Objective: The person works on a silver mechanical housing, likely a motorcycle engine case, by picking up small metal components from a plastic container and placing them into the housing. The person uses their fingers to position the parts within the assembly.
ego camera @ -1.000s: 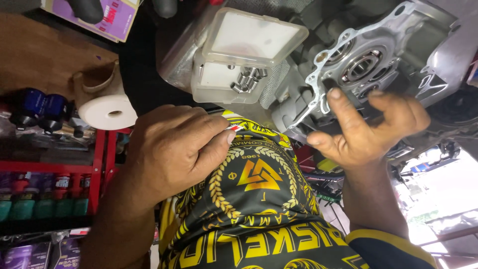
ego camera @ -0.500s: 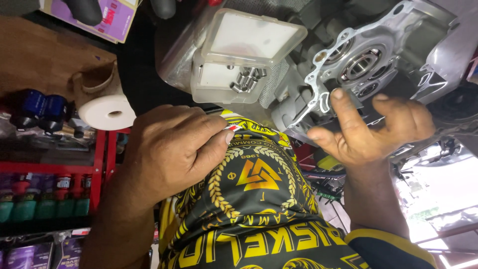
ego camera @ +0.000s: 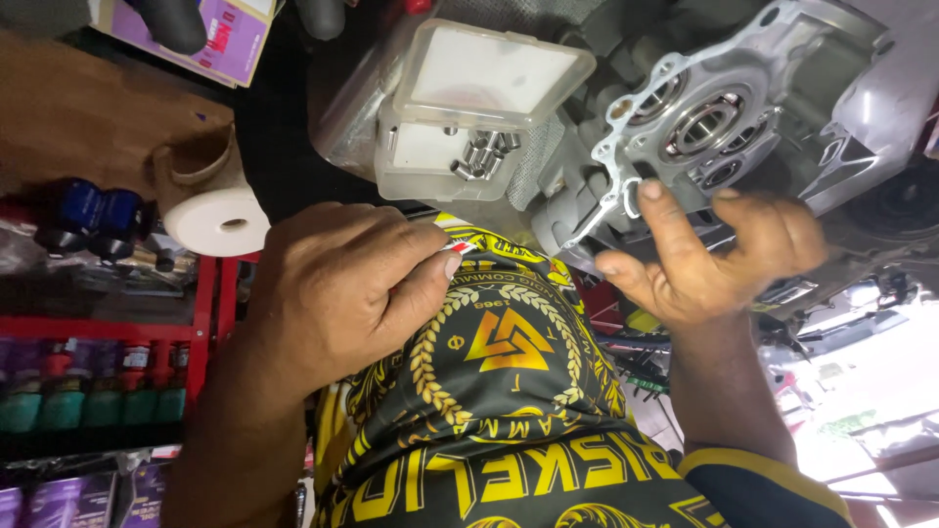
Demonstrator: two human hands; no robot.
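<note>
Right hand (ego camera: 709, 259) stays open, fingertips on the gasket (ego camera: 626, 147); left hand (ego camera: 342, 288) remains closed around a small red-tipped object (ego camera: 456, 247).

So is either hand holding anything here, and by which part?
The left hand pinches a small red-and-white object at its end, mostly hidden. The right hand holds nothing; its fingertip touches the gasket at its lower edge.

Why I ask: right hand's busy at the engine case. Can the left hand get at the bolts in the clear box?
Probably yes: the box lies open just beyond the left hand, nothing between. But that hand pinches a small red-tipped item, which may hinder.
</note>
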